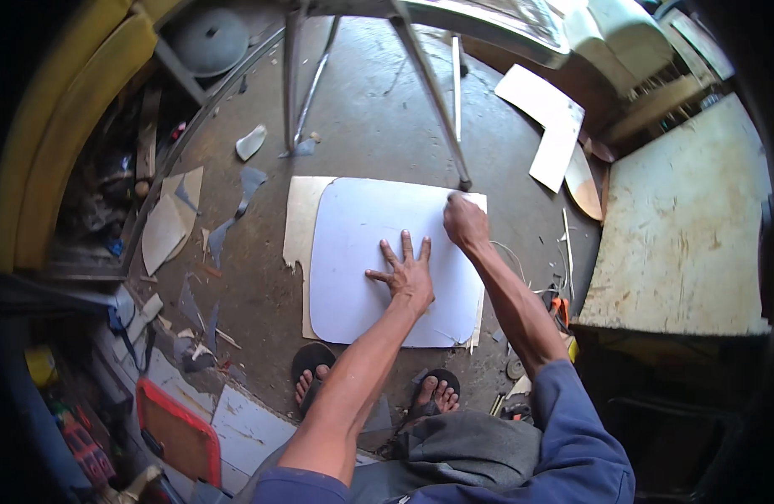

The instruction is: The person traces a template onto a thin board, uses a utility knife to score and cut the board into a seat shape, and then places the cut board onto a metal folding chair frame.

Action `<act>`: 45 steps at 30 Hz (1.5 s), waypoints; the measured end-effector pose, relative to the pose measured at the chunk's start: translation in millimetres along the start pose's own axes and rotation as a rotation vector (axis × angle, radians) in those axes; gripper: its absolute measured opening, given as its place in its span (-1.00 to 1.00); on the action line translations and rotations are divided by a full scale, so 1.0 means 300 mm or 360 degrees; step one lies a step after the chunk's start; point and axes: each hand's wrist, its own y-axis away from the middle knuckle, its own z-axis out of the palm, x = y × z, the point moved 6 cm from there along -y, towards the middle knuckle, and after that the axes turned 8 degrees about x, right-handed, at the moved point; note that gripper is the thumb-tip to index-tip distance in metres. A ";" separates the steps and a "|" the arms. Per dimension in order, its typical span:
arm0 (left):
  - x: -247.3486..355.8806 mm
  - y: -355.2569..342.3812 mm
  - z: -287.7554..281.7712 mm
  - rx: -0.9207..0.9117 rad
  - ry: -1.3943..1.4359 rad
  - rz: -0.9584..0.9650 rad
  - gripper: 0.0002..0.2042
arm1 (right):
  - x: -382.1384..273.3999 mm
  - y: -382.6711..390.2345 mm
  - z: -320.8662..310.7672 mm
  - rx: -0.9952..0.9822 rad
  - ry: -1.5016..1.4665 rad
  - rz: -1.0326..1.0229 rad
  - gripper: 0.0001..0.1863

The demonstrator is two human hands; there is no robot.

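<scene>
A white board with rounded corners (353, 277) lies flat on the floor, over a larger cream-coloured sheet (301, 210) with a torn left edge. Fingers spread, my left hand (410, 279) presses down on the middle of the white board. My right hand (467, 223) is closed at the board's far right corner, knuckles up. Whatever its fingers may hold is hidden beneath them. A thin pale cord or strip (511, 252) curves out beside my right wrist.
Metal stand legs (429, 92) reach the floor just beyond the board. A pale bent offcut (548, 122) lies far right, near a large worn panel (681, 227). Scraps (223, 231) litter the left floor. A red-edged board (181, 433) leans near left; my sandalled feet (437, 393) are close to the sheet.
</scene>
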 end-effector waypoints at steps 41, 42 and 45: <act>-0.785 0.069 -0.029 0.0139 0.1489 -0.0684 -0.39 | 0.187 0.949 -0.164 -0.0282 -0.0779 0.1376 -0.37; -0.813 0.070 -0.025 0.0086 0.1606 -0.0739 -0.39 | 0.150 0.946 -0.218 -0.0316 -0.0859 0.1361 -0.39; -0.889 0.035 -0.036 0.0146 0.1534 -0.0683 -0.42 | 0.079 0.943 -0.304 -0.0410 -0.1231 0.1279 -0.51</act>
